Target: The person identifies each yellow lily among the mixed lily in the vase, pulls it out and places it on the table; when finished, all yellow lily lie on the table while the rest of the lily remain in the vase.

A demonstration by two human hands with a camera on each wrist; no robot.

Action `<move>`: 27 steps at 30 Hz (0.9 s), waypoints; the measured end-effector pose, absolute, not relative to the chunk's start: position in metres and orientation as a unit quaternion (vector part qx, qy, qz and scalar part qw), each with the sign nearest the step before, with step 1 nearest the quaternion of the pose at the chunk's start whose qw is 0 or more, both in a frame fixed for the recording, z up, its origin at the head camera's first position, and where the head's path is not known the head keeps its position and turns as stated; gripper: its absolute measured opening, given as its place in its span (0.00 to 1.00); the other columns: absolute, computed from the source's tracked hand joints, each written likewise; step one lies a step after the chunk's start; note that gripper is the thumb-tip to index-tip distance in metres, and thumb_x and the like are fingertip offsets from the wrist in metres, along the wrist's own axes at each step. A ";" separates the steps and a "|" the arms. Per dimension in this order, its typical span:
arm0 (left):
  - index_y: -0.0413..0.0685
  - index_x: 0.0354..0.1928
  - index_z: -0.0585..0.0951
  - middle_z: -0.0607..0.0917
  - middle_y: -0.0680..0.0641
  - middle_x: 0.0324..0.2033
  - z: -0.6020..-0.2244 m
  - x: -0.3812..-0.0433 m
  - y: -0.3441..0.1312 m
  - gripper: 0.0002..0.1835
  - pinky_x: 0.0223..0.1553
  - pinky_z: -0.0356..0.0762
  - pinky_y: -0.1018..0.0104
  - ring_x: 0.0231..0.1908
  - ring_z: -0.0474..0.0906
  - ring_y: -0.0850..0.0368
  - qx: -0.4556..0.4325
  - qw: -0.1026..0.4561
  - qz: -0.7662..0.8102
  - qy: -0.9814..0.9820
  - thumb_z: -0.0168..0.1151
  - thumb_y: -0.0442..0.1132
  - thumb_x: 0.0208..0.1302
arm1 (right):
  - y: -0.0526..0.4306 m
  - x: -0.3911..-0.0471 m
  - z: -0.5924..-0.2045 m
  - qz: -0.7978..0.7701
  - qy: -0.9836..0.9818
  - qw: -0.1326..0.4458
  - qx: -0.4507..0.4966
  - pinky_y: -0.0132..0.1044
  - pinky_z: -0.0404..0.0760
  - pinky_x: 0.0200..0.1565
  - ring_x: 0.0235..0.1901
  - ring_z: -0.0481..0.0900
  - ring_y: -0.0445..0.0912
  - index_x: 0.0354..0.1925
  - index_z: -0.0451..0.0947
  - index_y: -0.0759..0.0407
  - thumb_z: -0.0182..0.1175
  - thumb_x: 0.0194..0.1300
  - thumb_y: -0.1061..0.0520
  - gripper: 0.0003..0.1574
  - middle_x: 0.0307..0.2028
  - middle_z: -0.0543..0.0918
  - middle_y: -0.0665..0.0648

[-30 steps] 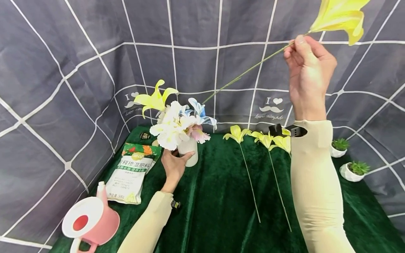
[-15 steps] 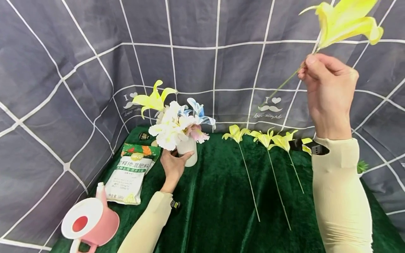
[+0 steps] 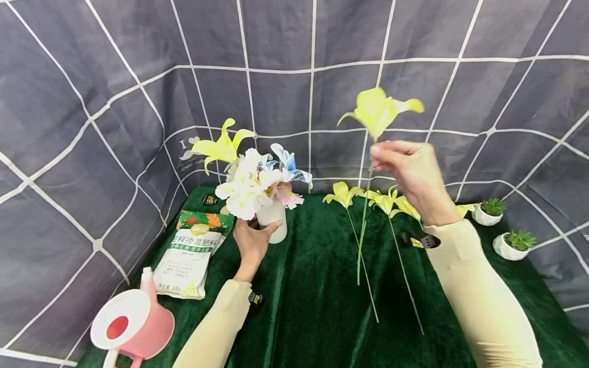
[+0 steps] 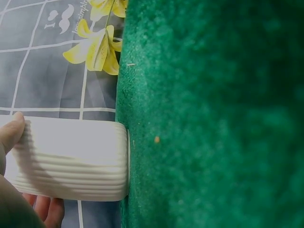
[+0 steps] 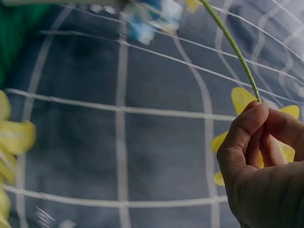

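My left hand [image 3: 251,245] grips a ribbed white vase [image 3: 278,228] low on its side; the left wrist view shows thumb and fingers around the vase [image 4: 76,159]. White flowers [image 3: 246,186], a blue flower [image 3: 287,162], a pink flower [image 3: 286,194] and a yellow lily [image 3: 223,145] fill the vase. Right of it, my right hand [image 3: 411,168] pinches another yellow lily [image 3: 377,111] just under its bloom, its green stem slanting down over the cloth. In the right wrist view, thumb and fingertips meet on that stem [image 5: 237,52].
Several yellow lilies lie on the green cloth [image 3: 317,286], one lily [image 3: 342,195] nearest the vase. A fertilizer bag [image 3: 190,255] and a pink watering can [image 3: 147,327] stand left. Two potted succulents [image 3: 513,246] sit far right. A dark grid-patterned curtain [image 3: 276,41] backs everything.
My right hand first moved right, then swung left and down with the lily, whose stem now hangs nearly upright. My left hand stays on the vase.
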State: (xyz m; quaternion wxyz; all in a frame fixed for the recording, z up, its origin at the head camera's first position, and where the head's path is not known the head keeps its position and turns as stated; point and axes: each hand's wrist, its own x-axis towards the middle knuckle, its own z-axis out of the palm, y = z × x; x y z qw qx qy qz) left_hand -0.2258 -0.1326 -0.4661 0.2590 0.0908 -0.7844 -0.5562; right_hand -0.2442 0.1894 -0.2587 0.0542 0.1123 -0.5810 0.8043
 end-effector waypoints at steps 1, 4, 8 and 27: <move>0.46 0.61 0.75 0.82 0.42 0.53 -0.466 -0.226 -0.133 0.42 0.55 0.85 0.48 0.54 0.83 0.43 0.091 0.259 -0.556 -0.784 0.85 0.46 0.42 | 0.185 -0.247 -0.266 0.792 -0.600 0.042 0.106 0.31 0.87 0.33 0.24 0.86 0.42 0.37 0.89 0.66 0.73 0.57 0.67 0.07 0.28 0.91 0.55; 0.47 0.61 0.75 0.82 0.42 0.53 -0.466 -0.225 -0.134 0.42 0.54 0.85 0.48 0.53 0.83 0.43 0.091 0.261 -0.557 -0.783 0.85 0.46 0.42 | 0.171 -0.257 -0.288 0.756 -0.649 0.009 0.084 0.30 0.87 0.35 0.26 0.86 0.41 0.37 0.89 0.63 0.72 0.60 0.64 0.05 0.27 0.90 0.52; 0.48 0.62 0.75 0.82 0.42 0.53 -0.466 -0.225 -0.134 0.43 0.54 0.85 0.47 0.53 0.83 0.42 0.086 0.263 -0.563 -0.779 0.85 0.46 0.43 | 0.154 -0.268 -0.315 0.720 -0.690 -0.026 0.066 0.31 0.88 0.37 0.27 0.86 0.41 0.38 0.89 0.62 0.71 0.62 0.61 0.05 0.26 0.89 0.51; 0.48 0.62 0.75 0.82 0.41 0.53 -0.470 -0.227 -0.134 0.43 0.53 0.85 0.46 0.52 0.84 0.42 0.083 0.274 -0.555 -0.781 0.85 0.47 0.42 | 0.093 -0.317 -0.425 0.653 -0.751 -0.096 -0.014 0.28 0.86 0.31 0.23 0.83 0.37 0.44 0.85 0.73 0.64 0.61 0.67 0.13 0.29 0.89 0.53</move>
